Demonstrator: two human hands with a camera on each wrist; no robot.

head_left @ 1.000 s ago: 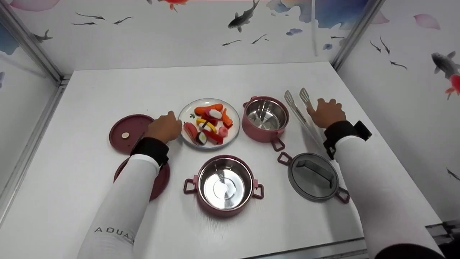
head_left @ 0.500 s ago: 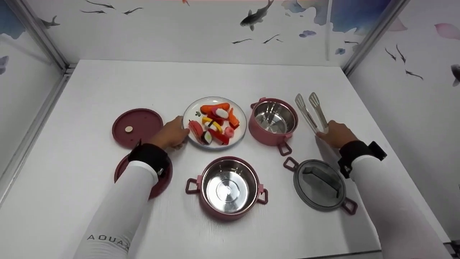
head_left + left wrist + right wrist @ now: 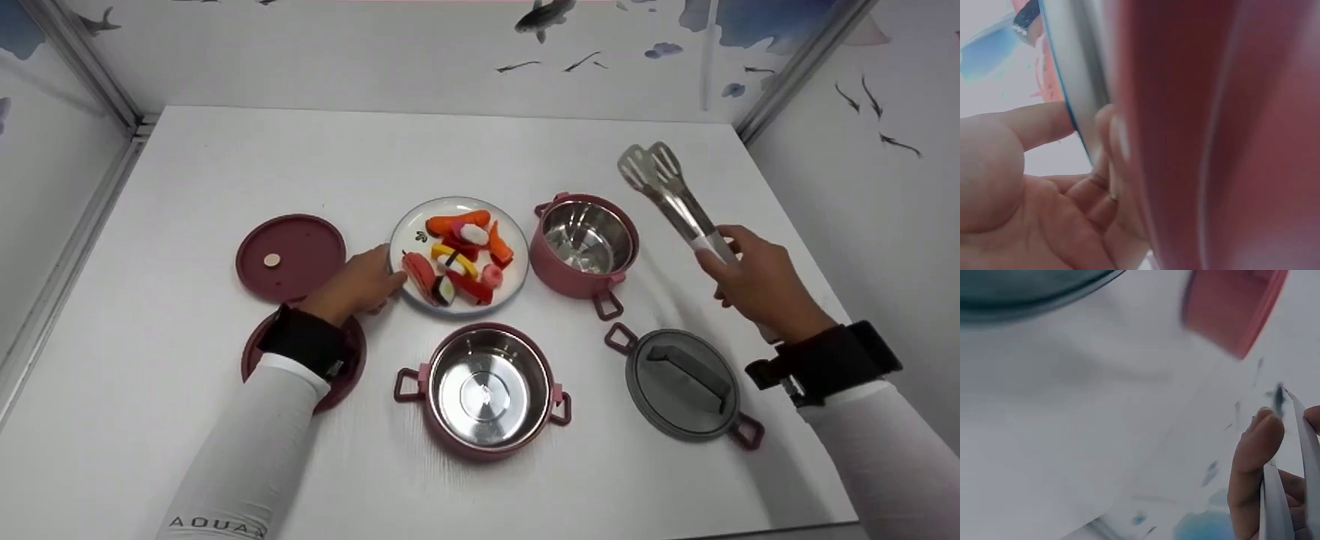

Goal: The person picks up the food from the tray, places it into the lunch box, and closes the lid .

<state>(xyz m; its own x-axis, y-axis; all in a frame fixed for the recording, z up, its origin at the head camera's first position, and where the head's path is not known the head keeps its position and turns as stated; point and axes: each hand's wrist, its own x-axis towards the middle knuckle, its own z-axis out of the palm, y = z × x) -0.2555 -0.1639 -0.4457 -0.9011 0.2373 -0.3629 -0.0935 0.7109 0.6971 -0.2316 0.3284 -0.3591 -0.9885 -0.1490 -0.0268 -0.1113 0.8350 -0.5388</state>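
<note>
My left hand (image 3: 356,283) grips the near left rim of a white plate (image 3: 405,231), thumb on top and fingers beneath. In the left wrist view the plate's blue-edged rim (image 3: 1068,67) sits between thumb and curled fingers. Toy food lies on the plate: a carrot (image 3: 456,223), sushi pieces (image 3: 455,262) and other red and orange pieces. My right hand (image 3: 765,281) holds metal tongs (image 3: 686,214) in the air over the right of the table, their slotted tips pointing away and close together. The right wrist view shows thumb and fingers around the tongs' arms (image 3: 1310,464).
A small pink pot (image 3: 562,274) stands right of the plate, and a wider pink pot (image 3: 484,452) in front. A grey lid with handles (image 3: 679,394) lies at the right. Two dark red discs (image 3: 304,251) lie at the left, the nearer one partly under my left forearm.
My right hand has closed around the tongs and lifted them off the table, and their tips have drawn together. My left hand has moved from beside the plate to gripping its rim.
</note>
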